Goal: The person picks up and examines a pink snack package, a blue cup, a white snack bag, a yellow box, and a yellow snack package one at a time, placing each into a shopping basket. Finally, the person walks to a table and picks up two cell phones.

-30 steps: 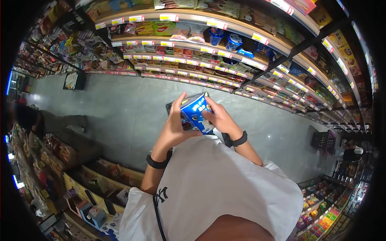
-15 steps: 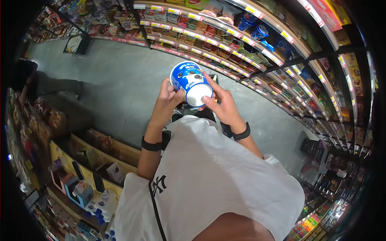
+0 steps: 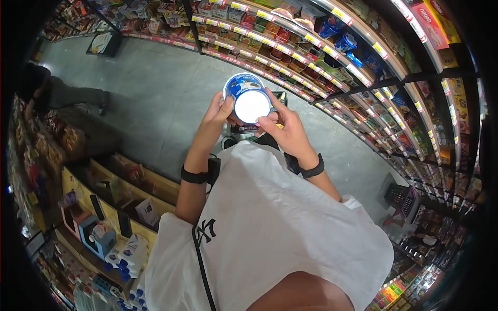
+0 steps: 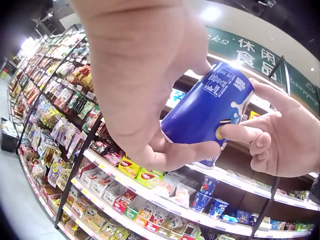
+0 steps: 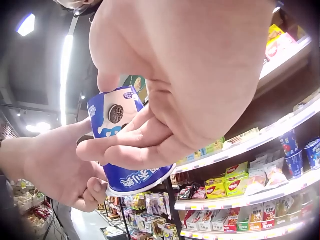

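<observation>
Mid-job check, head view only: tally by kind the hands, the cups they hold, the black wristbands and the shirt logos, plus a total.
Hands: 2 (left hand, right hand)
Held cups: 1 (blue-and-white cup)
Black wristbands: 2 (left wristband, right wristband)
Shirt logos: 1 (black logo)
Total: 6
</observation>
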Demonstrator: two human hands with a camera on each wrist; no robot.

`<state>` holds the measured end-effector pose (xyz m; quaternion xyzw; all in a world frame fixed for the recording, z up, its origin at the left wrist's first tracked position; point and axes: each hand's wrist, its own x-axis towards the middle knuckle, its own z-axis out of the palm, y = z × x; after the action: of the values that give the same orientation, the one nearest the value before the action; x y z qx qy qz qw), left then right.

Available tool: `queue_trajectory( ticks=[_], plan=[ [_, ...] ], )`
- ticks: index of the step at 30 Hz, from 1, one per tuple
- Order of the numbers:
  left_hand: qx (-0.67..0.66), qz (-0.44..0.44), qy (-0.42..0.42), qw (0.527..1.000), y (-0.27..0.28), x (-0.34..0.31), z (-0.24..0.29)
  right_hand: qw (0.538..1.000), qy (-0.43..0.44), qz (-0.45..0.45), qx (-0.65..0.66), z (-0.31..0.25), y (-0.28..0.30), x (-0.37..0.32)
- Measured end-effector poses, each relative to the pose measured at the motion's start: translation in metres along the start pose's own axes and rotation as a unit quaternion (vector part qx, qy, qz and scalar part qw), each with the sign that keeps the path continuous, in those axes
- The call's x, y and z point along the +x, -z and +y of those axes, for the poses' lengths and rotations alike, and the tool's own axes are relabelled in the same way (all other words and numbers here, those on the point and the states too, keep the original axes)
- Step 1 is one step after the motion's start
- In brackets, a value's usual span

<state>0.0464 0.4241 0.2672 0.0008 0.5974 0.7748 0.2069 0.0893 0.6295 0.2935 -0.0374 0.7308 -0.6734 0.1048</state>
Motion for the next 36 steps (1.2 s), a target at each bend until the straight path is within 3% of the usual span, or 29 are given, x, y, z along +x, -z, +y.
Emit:
queue_trajectory(
  ticks=[14,17,20,23,26,29,32,36],
  plan=[
    [0.015,-0.020,0.029,0.999,0.007,0.002,-0.002,1.000,-0.023,0.011,0.009,0.006,-0.004,0.000],
    [-0.065,0.048,0.040,0.996,0.004,0.007,-0.010,0.997,0.002,-0.021,-0.073,-0.001,-0.004,0.000],
    [-0.057,0.049,0.041,0.996,0.005,0.006,-0.007,0.997,-0.002,-0.020,-0.080,-0.002,-0.009,-0.002],
    [0.012,0.033,0.030,0.999,0.007,0.005,0.004,0.991,0.034,0.007,-0.129,0.007,-0.005,-0.001],
    [-0.015,0.002,-0.068,0.998,0.005,0.006,0.001,0.993,-0.004,0.017,-0.114,0.018,0.007,0.000],
    [0.105,-0.043,-0.128,0.985,0.004,0.003,0.007,0.998,-0.013,0.032,-0.057,0.017,0.005,0.005],
    [0.084,-0.015,-0.153,0.985,-0.006,0.001,0.008,0.989,0.003,0.048,-0.143,0.021,0.008,0.009],
    [-0.034,0.017,-0.101,0.994,-0.003,0.012,-0.006,0.988,0.021,0.056,-0.142,0.014,0.006,0.009]
  ],
)
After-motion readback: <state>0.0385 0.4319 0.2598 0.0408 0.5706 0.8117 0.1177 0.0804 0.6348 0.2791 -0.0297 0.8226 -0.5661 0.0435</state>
